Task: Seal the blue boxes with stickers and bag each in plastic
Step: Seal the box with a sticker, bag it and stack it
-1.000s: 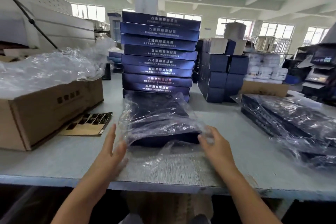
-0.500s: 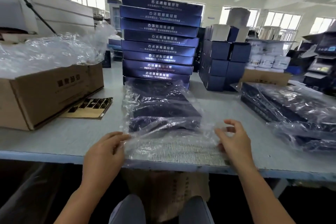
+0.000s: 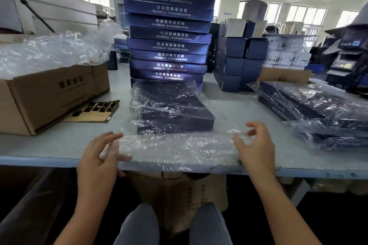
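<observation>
- My left hand (image 3: 99, 157) pinches the loose mouth of the clear plastic bag (image 3: 179, 147); my right hand (image 3: 256, 145) curls at the other end, and I cannot tell whether it grips.
- One flat dark-blue box (image 3: 175, 113) lies bagged at the grey counter's (image 3: 49, 145) front edge.
- Behind it, a tall stack of blue boxes (image 3: 169, 34) awaits bagging.

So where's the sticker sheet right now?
In the head view, the sticker sheet lies on the table left of the bagged box, beside the cardboard carton.

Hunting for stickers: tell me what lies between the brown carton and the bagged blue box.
Head view: a sheet of dark stickers lies flat on the table, between the carton and the bagged box.
</observation>
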